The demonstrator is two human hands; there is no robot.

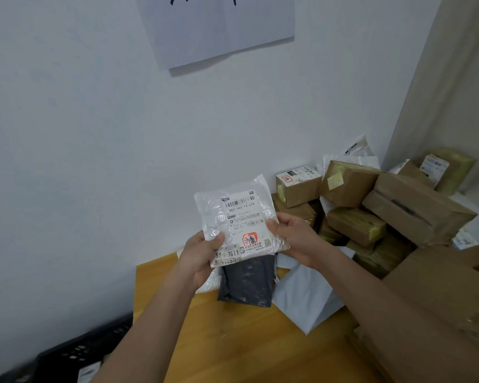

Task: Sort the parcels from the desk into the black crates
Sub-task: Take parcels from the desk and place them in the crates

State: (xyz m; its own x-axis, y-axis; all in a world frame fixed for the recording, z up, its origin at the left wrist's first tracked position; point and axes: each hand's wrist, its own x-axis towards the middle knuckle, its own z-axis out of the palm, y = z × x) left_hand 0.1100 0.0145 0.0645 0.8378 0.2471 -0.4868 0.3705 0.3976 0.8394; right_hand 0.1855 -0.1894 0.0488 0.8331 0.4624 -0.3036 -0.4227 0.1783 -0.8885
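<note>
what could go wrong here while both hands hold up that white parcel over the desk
1. The left hand and right hand only pinch the white parcel at its lower edges; the slick bag may slip.
2. The stack of cardboard boxes leans unevenly; a bump from the right arm might topple it.
3. The black crate sits low at the far left, so a toss could miss.

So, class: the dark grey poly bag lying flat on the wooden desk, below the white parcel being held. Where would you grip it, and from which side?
Probably by the near bottom edge of the dark grey bag, coming from the front of the desk. It lies flat and limp, its far end is hidden behind the held white parcel, and a pale mailer adjoins its right side, so only the near edge is free for fingers to pinch.
</note>
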